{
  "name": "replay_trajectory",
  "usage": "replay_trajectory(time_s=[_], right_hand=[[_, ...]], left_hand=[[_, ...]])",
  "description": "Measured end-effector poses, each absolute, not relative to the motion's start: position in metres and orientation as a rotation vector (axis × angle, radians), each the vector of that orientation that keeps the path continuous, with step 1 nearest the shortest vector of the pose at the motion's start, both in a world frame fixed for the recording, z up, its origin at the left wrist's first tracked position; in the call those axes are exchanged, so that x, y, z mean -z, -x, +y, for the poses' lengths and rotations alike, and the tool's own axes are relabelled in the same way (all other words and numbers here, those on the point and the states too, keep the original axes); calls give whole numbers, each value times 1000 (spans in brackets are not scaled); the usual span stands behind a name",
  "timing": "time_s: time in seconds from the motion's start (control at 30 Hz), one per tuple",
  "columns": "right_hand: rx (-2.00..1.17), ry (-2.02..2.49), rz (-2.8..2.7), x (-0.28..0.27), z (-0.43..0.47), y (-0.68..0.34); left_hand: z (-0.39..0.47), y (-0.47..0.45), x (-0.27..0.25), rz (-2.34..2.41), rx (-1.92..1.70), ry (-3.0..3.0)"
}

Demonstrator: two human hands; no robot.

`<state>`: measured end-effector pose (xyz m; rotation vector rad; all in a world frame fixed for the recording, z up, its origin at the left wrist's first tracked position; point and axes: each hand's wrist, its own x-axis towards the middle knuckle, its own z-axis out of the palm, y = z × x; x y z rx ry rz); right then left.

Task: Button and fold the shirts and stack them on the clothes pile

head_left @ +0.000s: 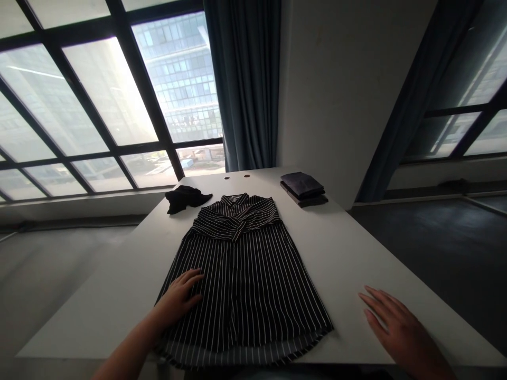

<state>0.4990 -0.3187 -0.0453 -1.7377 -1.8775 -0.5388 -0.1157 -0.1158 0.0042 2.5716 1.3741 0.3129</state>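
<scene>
A black shirt with white stripes [253,279] lies spread flat, collar at the far end and hem by the near table edge. Its two sleeves are folded across the chest, one over the other. My left hand [180,295] rests on the lower left part of the shirt, fingers stretched out and holding nothing. To the right of the hem, apart from the cloth, my right hand [396,324] is over the table with its fingers extended and nothing in them.
The shirt lies on a white table [332,253]. A crumpled black cloth [186,198] sits at the far left, and a stack of folded dark clothes [302,186] at the far right. Behind stand a dark curtain [251,84] and large windows [178,68].
</scene>
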Motion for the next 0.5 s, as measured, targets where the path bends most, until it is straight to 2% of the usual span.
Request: replay_trajectory(time_s=[0.23, 0.5], right_hand=[[12, 1452, -2177, 7, -309, -429], [-74, 1462, -2239, -2, -281, -401]], left_hand=[[-197, 178, -19, 1436, -321, -2469], [-205, 193, -22, 1543, -424, -2330]])
